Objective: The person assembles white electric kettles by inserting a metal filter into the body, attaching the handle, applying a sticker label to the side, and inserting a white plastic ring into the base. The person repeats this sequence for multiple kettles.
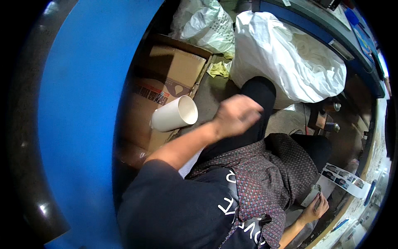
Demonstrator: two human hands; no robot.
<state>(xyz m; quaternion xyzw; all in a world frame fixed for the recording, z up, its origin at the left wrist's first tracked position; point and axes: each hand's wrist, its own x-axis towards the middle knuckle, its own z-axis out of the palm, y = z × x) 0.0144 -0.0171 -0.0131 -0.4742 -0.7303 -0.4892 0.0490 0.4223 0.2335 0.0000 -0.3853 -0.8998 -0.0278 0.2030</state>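
Observation:
My left hand is over my knee, smeared by motion. Its fingers look curled, but I cannot tell whether anything is in them. Down at the right, my right hand pinches a small flat greyish piece between thumb and fingers; its kind is not clear. Close beyond that hand, a strip of picture labels hangs over the worktable's edge. A white cylinder with an open round end leans over the cardboard box to the left of my left hand.
A cardboard box lies beside a blue panel on the left. A large white sack and a smaller plastic bag stand ahead. Crumpled yellowish paper lies between them. The worktable runs along the right.

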